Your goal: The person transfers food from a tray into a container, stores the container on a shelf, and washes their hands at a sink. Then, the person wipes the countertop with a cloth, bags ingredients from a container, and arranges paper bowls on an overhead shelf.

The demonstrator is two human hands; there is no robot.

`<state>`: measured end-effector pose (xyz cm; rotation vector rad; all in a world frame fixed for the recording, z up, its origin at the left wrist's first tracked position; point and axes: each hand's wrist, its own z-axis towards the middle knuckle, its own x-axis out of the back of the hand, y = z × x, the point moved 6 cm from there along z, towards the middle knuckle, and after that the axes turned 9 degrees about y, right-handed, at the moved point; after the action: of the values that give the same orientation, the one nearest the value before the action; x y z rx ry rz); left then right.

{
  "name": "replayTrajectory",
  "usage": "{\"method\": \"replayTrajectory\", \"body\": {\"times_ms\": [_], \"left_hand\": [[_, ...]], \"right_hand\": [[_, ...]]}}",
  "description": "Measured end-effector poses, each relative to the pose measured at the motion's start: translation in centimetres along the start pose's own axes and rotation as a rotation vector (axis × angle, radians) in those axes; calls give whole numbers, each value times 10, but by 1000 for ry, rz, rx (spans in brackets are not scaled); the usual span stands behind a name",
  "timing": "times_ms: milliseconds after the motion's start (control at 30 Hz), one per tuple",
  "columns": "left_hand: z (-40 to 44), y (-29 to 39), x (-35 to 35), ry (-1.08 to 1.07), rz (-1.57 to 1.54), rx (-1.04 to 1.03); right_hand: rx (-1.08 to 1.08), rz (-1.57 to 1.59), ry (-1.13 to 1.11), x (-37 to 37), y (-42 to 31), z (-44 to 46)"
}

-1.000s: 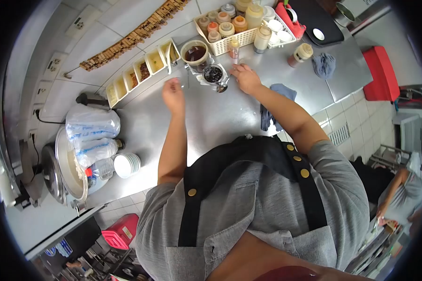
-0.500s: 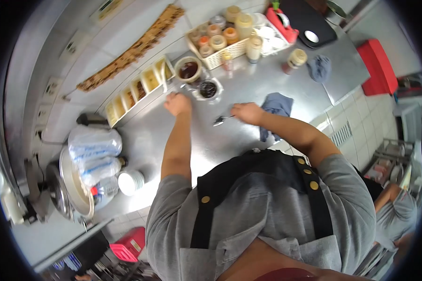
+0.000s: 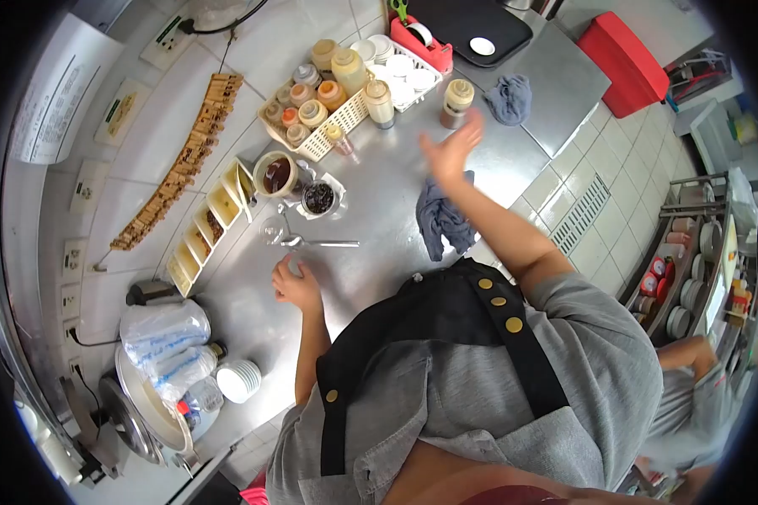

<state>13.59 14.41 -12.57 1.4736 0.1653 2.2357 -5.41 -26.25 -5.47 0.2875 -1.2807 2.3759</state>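
Note:
My left hand (image 3: pixel 296 288) is low over the steel counter with its fingers curled; a small pale thing shows between thumb and fingers, too unclear to name. Just beyond it lies a metal spoon (image 3: pixel 333 244), beside a small clear piece (image 3: pixel 273 231). My right hand (image 3: pixel 453 150) reaches forward, empty, fingers spread, close to a squeeze bottle of brown sauce (image 3: pixel 457 103) but seemingly apart from it. Below that wrist lies a crumpled grey-blue cloth (image 3: pixel 443 219). A tub of dark filling (image 3: pixel 318 199) stands next to a larger tub of brown liquid (image 3: pixel 276 174).
A white basket (image 3: pixel 318 143) holds several sauce bottles. Along the wall are a divided topping tray (image 3: pixel 195 263) and a rack of wooden clips (image 3: pixel 185 172). Stacked white bowls (image 3: pixel 239 381) stand at left. Another cloth (image 3: pixel 509 99) and a black tray (image 3: pixel 514 38) lie at the far right.
My right hand has let go of the spoon, now lying on the counter, and moved toward the squeeze bottle. My left hand has drawn back from near the topping tray. The view has turned.

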Motion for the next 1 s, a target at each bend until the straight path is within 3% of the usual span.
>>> {"method": "replayTrajectory", "body": {"times_ms": [133, 200, 233, 333, 467, 533, 600, 667, 700, 767, 833, 900, 1000], "left_hand": [[-26, 20, 2, -53, -98, -10], [-30, 34, -4, -57, -123, 26], [-30, 44, -6, -67, -158, 38], [-37, 80, -3, -51, -209, 35], [-61, 135, -7, -131, -305, -19], [-77, 173, 1, -162, -331, -42], [-95, 203, -3, -207, -351, -96], [-111, 228, -4, -206, -349, -157], [-120, 234, -10, -332, -387, -63], [-128, 251, -6, -380, -411, -78], [-131, 261, 6, -350, -370, -141], [-129, 264, 11, -291, -340, -203], [-133, 233, 7, -338, -459, -102]], "right_hand": [[-106, -74, -12, -6, 65, 68], [-194, 61, -335, -30, 84, 76], [-186, 70, -351, -37, 89, 75], [-38, 288, -482, -48, 66, 66], [109, 348, -773, -63, 9, 20], [338, 396, -828, -78, -15, -5], [396, 340, -855, -94, -34, -20], [353, 345, -819, -109, -44, -23], [310, 349, -800, -113, -41, -21], [246, 385, -790, -102, -39, -4], [187, 419, -786, -93, -25, 5], [194, 550, -542, -78, 19, 38], [272, 182, -158, -82, 99, 140]]}}
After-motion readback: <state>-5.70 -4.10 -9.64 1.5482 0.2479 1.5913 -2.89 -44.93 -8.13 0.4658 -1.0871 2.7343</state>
